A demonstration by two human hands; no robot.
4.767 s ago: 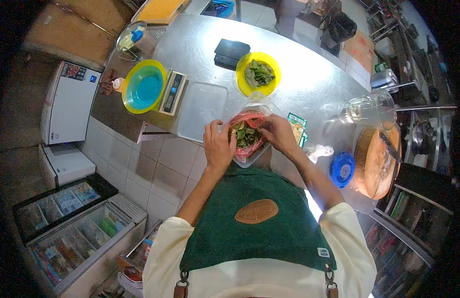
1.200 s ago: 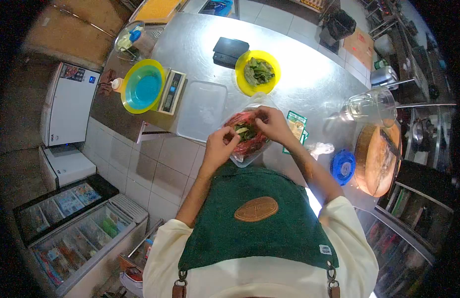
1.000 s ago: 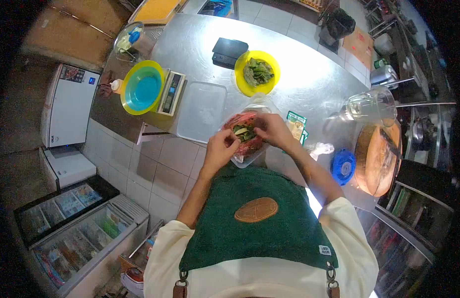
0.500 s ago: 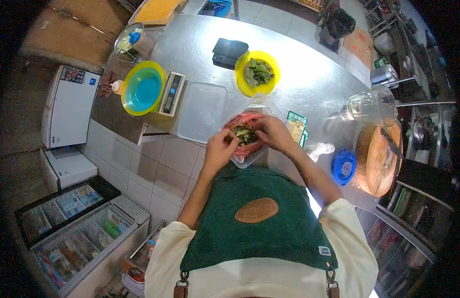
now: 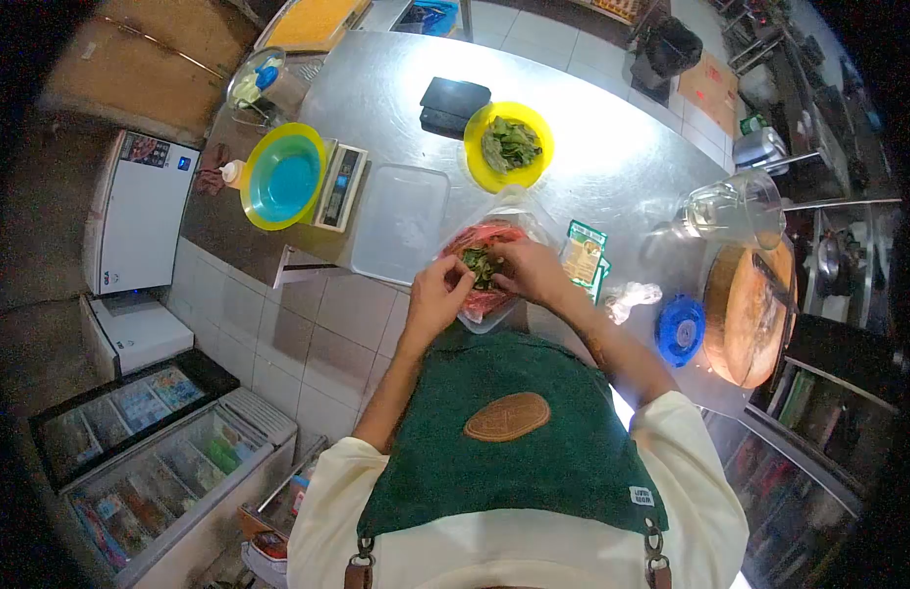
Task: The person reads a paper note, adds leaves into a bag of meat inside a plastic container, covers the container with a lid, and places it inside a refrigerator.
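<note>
Green, dry-looking leaves [image 5: 481,267] lie inside an open red plastic bag [image 5: 486,234]. The bag lines a clear plastic container [image 5: 535,222] close in front of the green apron. My left hand [image 5: 435,294] is closed at the left side of the bag, thumb and fingers pinching its edge beside the leaves. From the right, my right hand [image 5: 534,272] reaches in with fingers bent together at the leaves; its fingertips are partly hidden. More leaves [image 5: 512,145] fill a yellow bowl [image 5: 475,169] farther back.
At the left stand a yellow-rimmed blue bowl [image 5: 283,182], a scale [image 5: 341,188] and a translucent lid [image 5: 401,221]. Green-and-white packets [image 5: 584,255], a blue lid [image 5: 680,331], a clear jug [image 5: 749,211] and a knife [image 5: 772,280] on a round chopping block [image 5: 735,319] are rightward. A black case [image 5: 455,104] lies behind.
My right hand has moved slightly left and down, deeper over the leaves, and its fingers have drawn closer together. The left hand stays nearly in place.
</note>
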